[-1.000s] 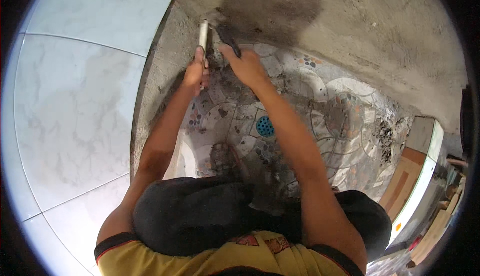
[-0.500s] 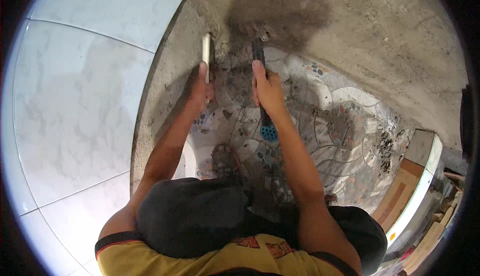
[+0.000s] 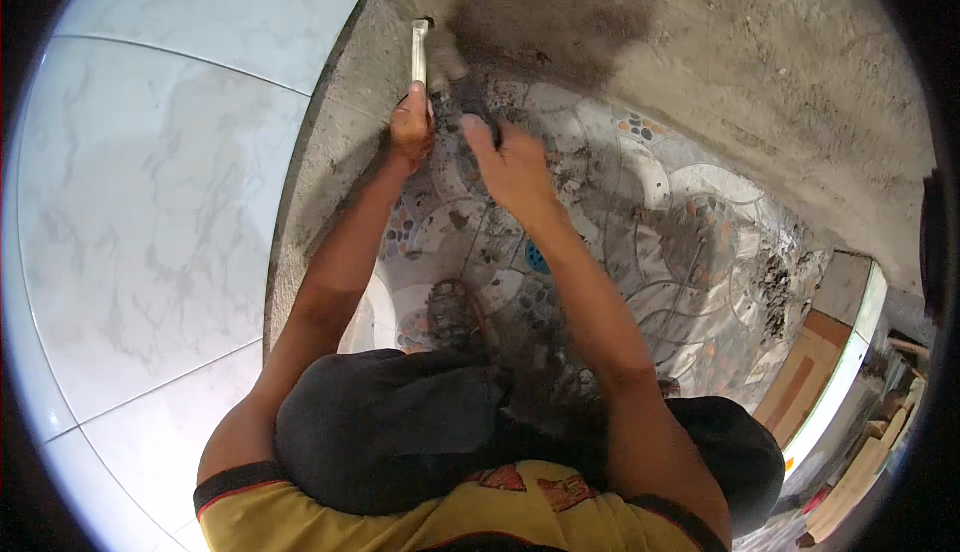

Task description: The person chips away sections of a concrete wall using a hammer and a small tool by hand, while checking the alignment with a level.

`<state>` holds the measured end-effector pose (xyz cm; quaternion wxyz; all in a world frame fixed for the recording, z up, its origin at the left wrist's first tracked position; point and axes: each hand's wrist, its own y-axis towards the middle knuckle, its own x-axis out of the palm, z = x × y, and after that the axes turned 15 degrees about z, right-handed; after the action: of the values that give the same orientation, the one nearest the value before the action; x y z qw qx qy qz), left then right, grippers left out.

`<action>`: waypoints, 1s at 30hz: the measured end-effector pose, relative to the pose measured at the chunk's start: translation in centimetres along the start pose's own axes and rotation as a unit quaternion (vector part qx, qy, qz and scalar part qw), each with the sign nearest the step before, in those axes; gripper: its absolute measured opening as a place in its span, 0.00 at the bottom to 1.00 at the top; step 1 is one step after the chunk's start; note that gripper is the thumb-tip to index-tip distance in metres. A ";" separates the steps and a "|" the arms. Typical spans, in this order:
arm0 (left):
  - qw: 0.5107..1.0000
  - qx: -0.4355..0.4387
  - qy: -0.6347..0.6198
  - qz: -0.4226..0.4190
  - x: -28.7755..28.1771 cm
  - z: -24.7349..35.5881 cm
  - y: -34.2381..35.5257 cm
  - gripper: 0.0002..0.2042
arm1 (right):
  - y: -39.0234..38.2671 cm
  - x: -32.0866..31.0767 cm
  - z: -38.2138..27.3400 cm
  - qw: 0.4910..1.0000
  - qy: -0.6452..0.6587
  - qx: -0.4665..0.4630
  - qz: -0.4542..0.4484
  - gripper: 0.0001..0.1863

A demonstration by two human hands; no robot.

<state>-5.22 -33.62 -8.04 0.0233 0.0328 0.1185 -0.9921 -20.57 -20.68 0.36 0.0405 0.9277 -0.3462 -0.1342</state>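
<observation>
My left hand [image 3: 412, 130] is closed around a pale, slim chisel [image 3: 419, 57], which points away from me along the bare cement ledge [image 3: 350, 87]. A small dark patch shows at the chisel's far end. Close by on the right, my right hand [image 3: 515, 167] grips the dark handle of a hammer [image 3: 472, 102]. Motion smears the hammer's head, which appears just right of the chisel. Whether the two tools touch, I cannot tell. Both hands are over the far left corner of the patterned floor.
Glossy pale tiles [image 3: 150, 202] cover a surface on the left. A rough cement wall [image 3: 740, 72] rises at the far right. Dirt and debris lie on the pebble-patterned floor tiles [image 3: 660, 252], around a blue round drain cover [image 3: 537, 255]. A cardboard box [image 3: 805, 372] stands at right.
The hammer in my right hand has swung leftward toward the chisel. My left hand and the chisel have shifted slightly farther away from me.
</observation>
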 end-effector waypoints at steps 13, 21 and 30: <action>0.963 0.211 0.157 0.067 -12.5 -2.6 7.3 0.18 | 2.2 7.2 -8.2 0.989 -0.011 -0.062 -0.134 0.45; 0.982 0.043 0.132 0.125 -6.0 1.3 2.7 0.23 | 3.2 6.0 -4.8 0.981 -0.076 -0.007 -0.177 0.47; 0.979 -0.069 0.154 0.111 -5.7 2.5 1.2 0.22 | 3.5 6.0 -5.3 0.985 -0.026 -0.002 -0.169 0.50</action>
<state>0.41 -35.19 -5.45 0.1174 0.1968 0.1847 -0.9557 -16.97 -27.30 4.69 0.0100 0.9690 -0.1848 -0.1636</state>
